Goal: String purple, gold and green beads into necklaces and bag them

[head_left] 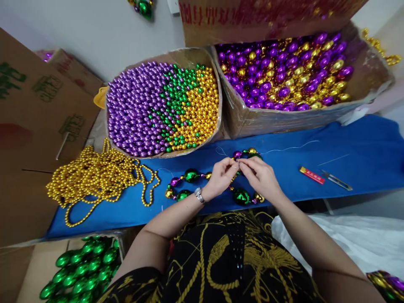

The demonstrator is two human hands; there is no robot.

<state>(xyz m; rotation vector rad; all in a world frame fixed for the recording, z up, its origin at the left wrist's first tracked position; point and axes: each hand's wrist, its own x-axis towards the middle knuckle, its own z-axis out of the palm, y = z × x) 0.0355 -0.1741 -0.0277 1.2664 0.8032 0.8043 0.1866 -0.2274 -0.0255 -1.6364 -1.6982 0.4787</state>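
Over the blue cloth, my left hand (222, 176) and my right hand (261, 176) meet fingertip to fingertip. Both pinch a thin pale thread (290, 150), which loops out to the left and trails off to the right. What lies exactly between the fingertips is too small to make out. Under and around my hands lies a string of beads, with large green balls (241, 196), purple balls (174, 181) and gold balls (252, 150). Part of that bead string is hidden by my hands. A metal watch (199, 195) is on my left wrist.
Behind my hands stand a box of purple, green and gold beads (135, 109) and a box of purple and gold balls (284, 78). Gold bead strands (94, 176) are heaped left. A red-yellow packet (312, 175) and a craft knife (337, 180) lie right. Green balls (85, 269) sit lower left.
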